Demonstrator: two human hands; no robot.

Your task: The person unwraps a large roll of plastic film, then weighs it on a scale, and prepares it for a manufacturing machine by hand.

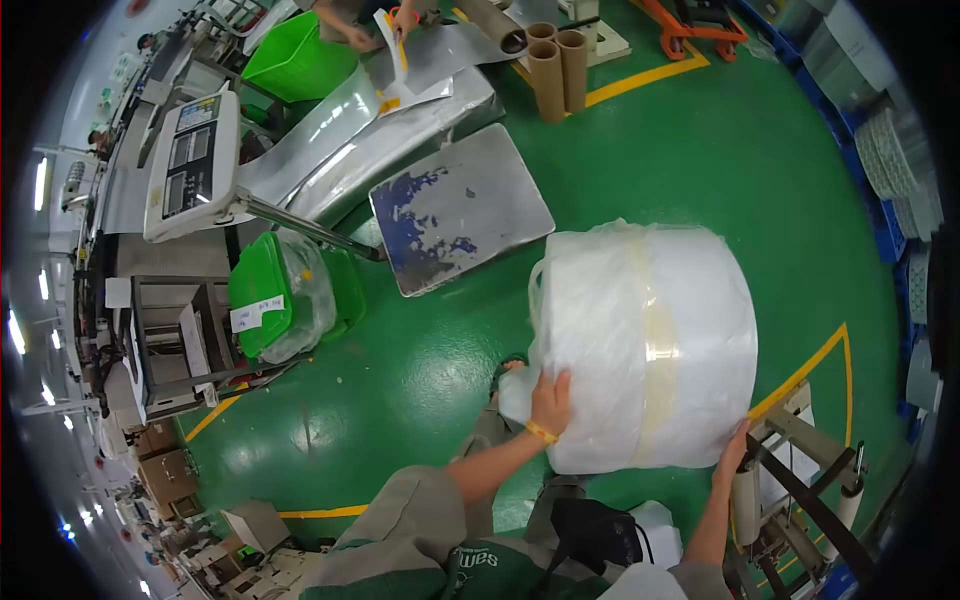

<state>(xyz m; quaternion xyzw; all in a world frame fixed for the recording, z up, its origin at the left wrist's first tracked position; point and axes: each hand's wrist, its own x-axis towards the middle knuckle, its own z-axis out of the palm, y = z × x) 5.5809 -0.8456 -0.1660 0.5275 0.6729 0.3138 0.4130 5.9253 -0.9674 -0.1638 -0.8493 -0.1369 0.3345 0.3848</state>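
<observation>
A large wide roll of clear-white plastic film [600, 330], with a yellowish tape band around its middle, fills the space in front of me. My left hand [552, 402], below a yellow wristband, grips the roll's left end near its lower edge. At the lower right end my right hand [735, 445] presses against the roll, its fingers partly hidden by the film. Loose wrap hangs at the left end. Above and left of the roll lies the scale platform [500, 190], worn silver with blue patches, its corner close to the film.
The scale's display [192, 160] stands on a pole at the left. Green bins [262, 285], cardboard tubes [547, 82] and an orange pallet jack [705, 28] surround the green floor [420, 370]. A metal roller stand [800, 460] is close by my right hand. Another person's hand [405, 20] handles sheeting.
</observation>
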